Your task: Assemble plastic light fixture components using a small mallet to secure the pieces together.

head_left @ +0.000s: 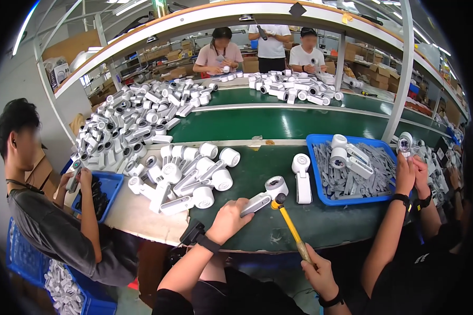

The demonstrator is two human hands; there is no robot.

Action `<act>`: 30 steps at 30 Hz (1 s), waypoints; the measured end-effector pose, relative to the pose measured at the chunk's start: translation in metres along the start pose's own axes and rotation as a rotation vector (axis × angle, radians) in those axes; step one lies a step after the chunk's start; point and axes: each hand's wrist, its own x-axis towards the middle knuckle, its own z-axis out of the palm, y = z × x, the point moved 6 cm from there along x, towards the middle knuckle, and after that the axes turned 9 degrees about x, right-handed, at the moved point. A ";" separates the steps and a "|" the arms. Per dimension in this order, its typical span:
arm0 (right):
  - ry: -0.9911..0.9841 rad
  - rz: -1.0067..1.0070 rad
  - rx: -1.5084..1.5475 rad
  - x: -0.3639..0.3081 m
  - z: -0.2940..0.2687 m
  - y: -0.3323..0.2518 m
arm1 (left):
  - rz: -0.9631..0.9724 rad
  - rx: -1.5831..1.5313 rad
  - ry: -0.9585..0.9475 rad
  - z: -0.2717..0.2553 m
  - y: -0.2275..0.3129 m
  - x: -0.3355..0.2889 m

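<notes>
A white fan (265, 195) lies on the green mat (278, 220) at centre frame, just below the middle, its round head toward the upper right and its handle toward the lower left. The handle is clamped by the left hand (227, 220), fingers wrapped over it. A yellow mallet (291, 228) is gripped by the right hand (316, 268) at the lower end of its shaft; its dark head rests at or just off the fan's neck, and contact cannot be confirmed.

The step in hand is judged to be a tapping of the fan's head joint while the body is pinned to the mat. The next move is judged to call for a short, square stroke, with the handle kept flat so the fan is not skidded toward the second fan (301, 178) standing just to the right.

Beyond, at right centre, a blue tray (320, 195) of grey strips is seen; at left centre, a heap of white fans (189, 178). Co-workers' hands are seen at the far left and far right edges.

The right palm is turned away, so its grip is inferred only from the closed fingers. The fan's underside is hidden, and the frame's rim is blacked out.
</notes>
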 end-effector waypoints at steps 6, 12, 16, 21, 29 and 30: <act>-0.128 -0.177 -0.048 0.009 0.019 -0.024 | -0.104 -0.181 -0.003 -0.019 -0.020 -0.023; -0.202 -0.302 -0.176 0.025 0.034 -0.059 | -0.121 -0.177 0.159 -0.024 -0.028 -0.035; -0.111 -0.494 -0.194 0.024 0.040 -0.079 | -0.116 -0.216 0.176 -0.023 -0.030 -0.035; -0.269 -0.319 -0.334 0.031 0.046 -0.078 | -0.137 -0.258 0.159 -0.022 -0.032 -0.035; -0.285 -0.342 -0.414 0.031 0.051 -0.068 | -0.120 -0.279 0.176 -0.021 -0.033 -0.035; -0.265 -0.337 -0.400 0.028 0.051 -0.077 | -0.127 -0.277 0.185 -0.018 -0.035 -0.037</act>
